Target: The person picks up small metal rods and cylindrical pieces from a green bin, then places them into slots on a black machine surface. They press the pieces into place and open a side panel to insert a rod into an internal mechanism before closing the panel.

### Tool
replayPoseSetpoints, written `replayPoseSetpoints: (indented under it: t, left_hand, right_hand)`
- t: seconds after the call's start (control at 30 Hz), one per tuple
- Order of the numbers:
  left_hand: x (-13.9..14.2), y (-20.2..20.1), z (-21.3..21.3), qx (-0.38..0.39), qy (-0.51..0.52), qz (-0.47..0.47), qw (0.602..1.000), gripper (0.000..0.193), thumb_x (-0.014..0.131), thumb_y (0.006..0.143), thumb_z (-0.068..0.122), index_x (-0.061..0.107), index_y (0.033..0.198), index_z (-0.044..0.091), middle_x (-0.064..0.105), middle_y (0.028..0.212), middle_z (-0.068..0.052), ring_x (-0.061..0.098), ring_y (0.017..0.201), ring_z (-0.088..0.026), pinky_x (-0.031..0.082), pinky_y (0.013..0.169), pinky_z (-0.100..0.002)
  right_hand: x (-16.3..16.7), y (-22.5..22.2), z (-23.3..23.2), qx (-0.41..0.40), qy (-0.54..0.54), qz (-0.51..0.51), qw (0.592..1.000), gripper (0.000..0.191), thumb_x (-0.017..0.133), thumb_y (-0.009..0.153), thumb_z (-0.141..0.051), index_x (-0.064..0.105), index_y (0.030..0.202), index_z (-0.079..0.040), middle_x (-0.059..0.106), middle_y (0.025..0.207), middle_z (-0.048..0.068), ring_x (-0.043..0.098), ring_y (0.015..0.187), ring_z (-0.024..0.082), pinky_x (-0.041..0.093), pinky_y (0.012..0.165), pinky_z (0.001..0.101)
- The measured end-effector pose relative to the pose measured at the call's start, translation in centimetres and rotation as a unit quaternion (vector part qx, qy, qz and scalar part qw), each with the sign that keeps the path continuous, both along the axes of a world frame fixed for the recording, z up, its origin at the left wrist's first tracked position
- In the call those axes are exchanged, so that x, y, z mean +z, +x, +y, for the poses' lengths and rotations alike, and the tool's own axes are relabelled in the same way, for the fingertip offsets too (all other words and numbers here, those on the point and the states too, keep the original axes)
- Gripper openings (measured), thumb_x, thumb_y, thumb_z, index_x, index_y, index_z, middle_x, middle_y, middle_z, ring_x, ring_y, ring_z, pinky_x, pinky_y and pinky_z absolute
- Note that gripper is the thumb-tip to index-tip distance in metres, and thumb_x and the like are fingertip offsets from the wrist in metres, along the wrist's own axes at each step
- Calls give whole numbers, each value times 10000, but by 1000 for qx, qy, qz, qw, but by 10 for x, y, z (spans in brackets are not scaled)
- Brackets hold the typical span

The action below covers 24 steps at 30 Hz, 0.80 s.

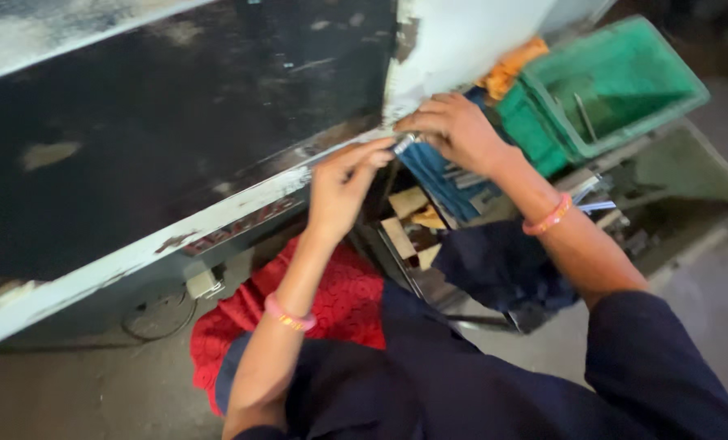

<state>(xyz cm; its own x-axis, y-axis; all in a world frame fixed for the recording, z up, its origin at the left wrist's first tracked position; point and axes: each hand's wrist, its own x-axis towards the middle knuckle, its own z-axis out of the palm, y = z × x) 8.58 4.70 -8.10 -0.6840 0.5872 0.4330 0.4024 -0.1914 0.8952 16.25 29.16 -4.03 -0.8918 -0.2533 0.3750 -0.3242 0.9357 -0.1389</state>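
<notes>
Both hands pinch one small metal part (pixel 404 143) at the machine's pale edge (pixel 241 204): your left hand (pixel 343 189) from below, your right hand (pixel 455 130) above. Keep it square against that edge; steady your wrists.

Dim, soft daylight from the right, glare on pale paint, slight motion blur throughout.
</notes>
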Motion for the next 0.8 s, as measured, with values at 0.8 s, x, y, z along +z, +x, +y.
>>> replayPoseSetpoints:
  t: [0.8]
  left_hand:
    - [-165, -76, -86, 132, -97, -260, 952, 279, 563, 1075, 119, 693, 1303, 24, 749, 1076, -78, 692, 934, -136, 564, 887, -281]
  right_hand:
    - [-87, 84, 352, -598, -181, -121, 772, 293, 732, 816, -99, 771, 1098, -30, 710, 1083, 290, 691, 1042, 435, 546, 930, 491]
